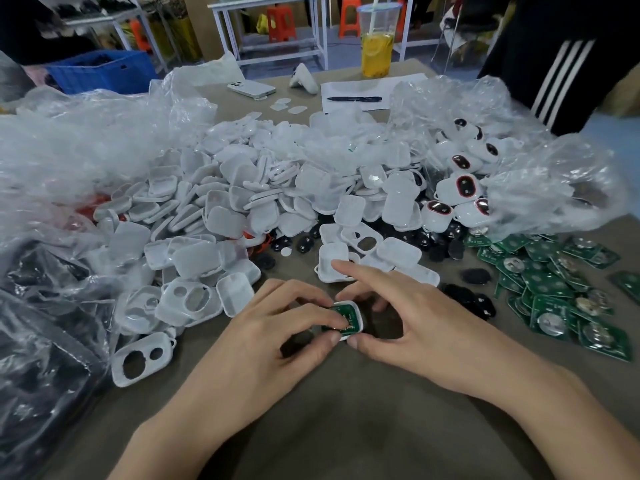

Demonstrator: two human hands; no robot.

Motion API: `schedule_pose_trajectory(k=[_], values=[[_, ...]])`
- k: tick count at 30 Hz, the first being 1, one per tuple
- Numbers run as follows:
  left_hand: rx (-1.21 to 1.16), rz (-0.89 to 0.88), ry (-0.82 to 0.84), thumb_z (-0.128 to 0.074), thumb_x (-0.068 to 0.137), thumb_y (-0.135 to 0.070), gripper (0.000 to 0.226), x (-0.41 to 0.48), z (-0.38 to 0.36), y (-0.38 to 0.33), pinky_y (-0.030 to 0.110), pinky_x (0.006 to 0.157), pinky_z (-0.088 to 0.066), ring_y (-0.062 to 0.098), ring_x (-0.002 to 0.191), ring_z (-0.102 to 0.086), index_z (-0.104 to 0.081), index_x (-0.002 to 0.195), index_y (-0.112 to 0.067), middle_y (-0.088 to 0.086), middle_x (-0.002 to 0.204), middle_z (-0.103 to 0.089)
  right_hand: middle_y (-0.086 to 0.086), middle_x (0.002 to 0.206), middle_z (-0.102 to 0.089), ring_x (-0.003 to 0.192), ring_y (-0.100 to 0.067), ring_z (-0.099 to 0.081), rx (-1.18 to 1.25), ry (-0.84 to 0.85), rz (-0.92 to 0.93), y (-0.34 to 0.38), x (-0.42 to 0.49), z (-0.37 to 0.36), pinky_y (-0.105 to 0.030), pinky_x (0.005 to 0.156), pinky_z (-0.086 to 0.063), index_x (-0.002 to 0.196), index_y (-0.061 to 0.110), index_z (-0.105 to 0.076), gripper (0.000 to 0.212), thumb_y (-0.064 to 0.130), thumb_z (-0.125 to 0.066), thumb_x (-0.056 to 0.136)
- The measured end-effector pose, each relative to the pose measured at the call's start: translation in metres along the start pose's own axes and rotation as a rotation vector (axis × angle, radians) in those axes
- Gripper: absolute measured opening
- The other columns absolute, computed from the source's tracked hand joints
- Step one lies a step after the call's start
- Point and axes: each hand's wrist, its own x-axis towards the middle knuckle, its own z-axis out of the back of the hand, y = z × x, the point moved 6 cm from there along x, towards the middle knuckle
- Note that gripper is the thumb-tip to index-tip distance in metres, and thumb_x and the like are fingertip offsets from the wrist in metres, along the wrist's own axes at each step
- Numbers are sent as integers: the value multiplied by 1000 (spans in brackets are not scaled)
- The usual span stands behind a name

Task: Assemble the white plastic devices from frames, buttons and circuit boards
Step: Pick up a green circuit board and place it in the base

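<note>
Left hand [273, 327]: grip closed on the white frame [358, 315], thumb at the near edge, fingertips curled over the top and resting on the circuit board [343, 315]. The green board sits inside the frame.
Right hand [426, 323]: grip also closed on the same frame, thumb tip at the near corner, a bent finger against the far edge. Index finger points out, clear of the part.
The frame is low over the grey worktop [346, 410], centre front, between the two hands.

Around it:
- Black buttons [467, 299] lie scattered just right of the right hand.
- The pile of green boards [554, 289] is further right.
- A loose two-hole frame [142, 358] lies left of the left hand.
- The heap of white shells [242, 202] spreads across the middle of the worktop.
- Finished devices [464, 187] with dark, red-ringed faces are at back right, partly inside a clear bag [554, 188].
- At the far edge are a phone [251, 88], a pen [353, 98] on a paper sheet [374, 88], and a cup of yellow drink [377, 43].
</note>
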Motion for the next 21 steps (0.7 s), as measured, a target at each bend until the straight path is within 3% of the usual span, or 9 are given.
schedule_pose_trajectory(k=[7, 13, 17, 21], values=[[0, 10, 39, -58, 97, -42, 18, 0, -2, 2, 25, 91, -47, 14, 113, -57, -72, 108, -37, -21, 117, -58, 41, 127, -49, 120, 12, -45, 69, -9, -8, -1, 2, 1, -3, 96, -31, 142, 65, -21, 74, 51, -64, 84], [12, 13, 50, -55, 98, -45, 20, 0, -3, 3, 26, 90, -47, 14, 112, -57, -70, 109, -37, -22, 117, -57, 41, 123, -54, 117, 15, -48, 86, -18, -28, -1, 1, 2, -1, 94, -32, 138, 66, -30, 68, 49, -69, 85], [30, 10, 56, -55, 98, -44, 21, 0, -3, 1, 27, 92, -46, 13, 112, -56, -71, 109, -35, -21, 118, -57, 43, 119, -55, 112, 20, -48, 78, -34, -38, -3, 0, 4, 1, 89, -32, 124, 58, -46, 51, 45, -75, 85], [64, -6, 71, -53, 100, -42, 22, 1, -4, 0, 28, 93, -47, 11, 110, -56, -71, 109, -33, -20, 118, -56, 38, 118, -58, 112, 11, -50, 42, -42, -40, -3, 1, 5, -9, 84, -40, 106, 52, -53, 31, 50, -74, 82]])
